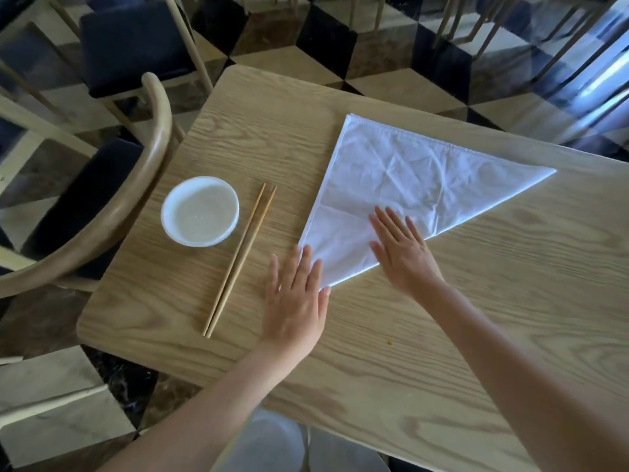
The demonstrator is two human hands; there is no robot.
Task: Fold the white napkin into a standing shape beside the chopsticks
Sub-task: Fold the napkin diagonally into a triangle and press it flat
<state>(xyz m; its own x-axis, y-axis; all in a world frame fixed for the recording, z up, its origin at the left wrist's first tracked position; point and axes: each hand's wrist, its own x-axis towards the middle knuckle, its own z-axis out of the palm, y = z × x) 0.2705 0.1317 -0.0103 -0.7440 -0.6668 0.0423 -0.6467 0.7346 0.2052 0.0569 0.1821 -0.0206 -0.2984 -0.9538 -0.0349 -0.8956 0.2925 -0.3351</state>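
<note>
Napkin flat, folded to a triangle

Napkin lies as a white triangle on the wooden table, right of the chopsticks. Left hand lies flat, fingers spread, on its near corner; right hand presses flat along the folded edge. Bare wood opens right of the napkin. No readable writing.
</note>
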